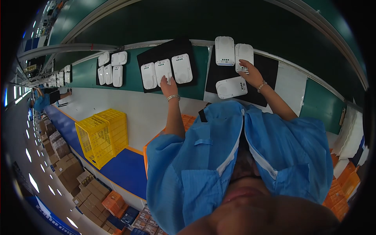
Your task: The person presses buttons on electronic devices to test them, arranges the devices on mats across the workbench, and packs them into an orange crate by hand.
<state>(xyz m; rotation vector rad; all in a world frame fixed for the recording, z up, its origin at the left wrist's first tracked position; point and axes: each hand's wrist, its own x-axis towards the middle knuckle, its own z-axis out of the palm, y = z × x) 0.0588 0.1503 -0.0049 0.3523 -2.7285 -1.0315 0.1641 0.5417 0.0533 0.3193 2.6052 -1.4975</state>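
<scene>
Over the middle one of three white devices (163,67) on a black mat (147,57) is my left hand (169,87), fingers apart and fingertips at its lower edge. My right hand (252,74) rests on the lower part of another white device (244,51), fingers spread and not wrapped round it. Just left of that device stands a similar one (225,51) on a second black mat (270,70). A third device (231,87) lies sideways below them. Small green marks and labels show on several of the devices.
More white devices (117,76) sit on the green bench (84,74) to the left. Yellow crates (102,137) stand below the bench, with cardboard boxes (68,168) farther down. Orange crates (346,184) are at lower right. Another person (41,102) is at far left.
</scene>
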